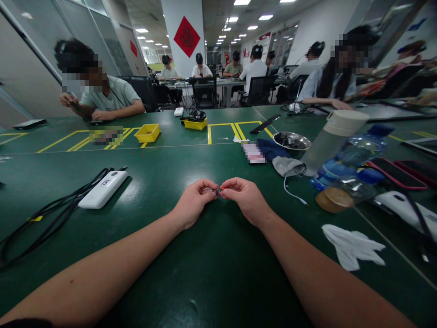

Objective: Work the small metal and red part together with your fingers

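Note:
My left hand (197,200) and my right hand (246,199) meet over the middle of the green table (201,264), thumb and fingertips closed on each. Between them is a small dark, metallic-looking part (217,192), pinched from both sides. An orange bit (222,187) shows at the fingertips of my right hand. Fingers hide most of the part, and it is too small to tell its kind. Both forearms reach in from the lower corners.
On the left lie a white power bank (103,189) and black cables (54,218). To the right stand a tumbler (329,141), a blue-capped bottle (351,155), a steel bowl (292,140) and a crumpled tissue (353,246). Yellow trays (148,133) sit farther back; people work across the table.

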Available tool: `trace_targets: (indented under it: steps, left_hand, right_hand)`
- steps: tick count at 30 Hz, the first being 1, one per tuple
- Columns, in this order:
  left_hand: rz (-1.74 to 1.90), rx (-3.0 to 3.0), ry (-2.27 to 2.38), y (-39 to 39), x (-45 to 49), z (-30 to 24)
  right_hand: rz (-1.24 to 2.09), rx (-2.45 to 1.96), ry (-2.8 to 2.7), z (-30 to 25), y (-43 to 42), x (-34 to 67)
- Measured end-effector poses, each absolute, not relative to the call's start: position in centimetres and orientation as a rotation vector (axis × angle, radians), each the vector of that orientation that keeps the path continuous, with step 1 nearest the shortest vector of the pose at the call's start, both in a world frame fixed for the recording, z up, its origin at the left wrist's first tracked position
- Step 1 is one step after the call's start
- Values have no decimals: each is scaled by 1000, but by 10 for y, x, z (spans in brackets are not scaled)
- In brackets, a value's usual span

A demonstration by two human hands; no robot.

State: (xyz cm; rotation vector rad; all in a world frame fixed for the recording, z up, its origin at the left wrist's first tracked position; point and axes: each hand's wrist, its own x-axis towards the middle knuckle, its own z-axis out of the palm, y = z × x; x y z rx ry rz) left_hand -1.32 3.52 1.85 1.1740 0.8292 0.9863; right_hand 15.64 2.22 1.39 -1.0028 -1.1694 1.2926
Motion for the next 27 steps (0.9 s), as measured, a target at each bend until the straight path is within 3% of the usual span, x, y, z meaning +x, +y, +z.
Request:
trace_targets:
  steps: [27]
  left_hand:
    - [952,1250,903,37,-13,18]
  right_hand:
    - [821,-1123,-1694,9,22,157]
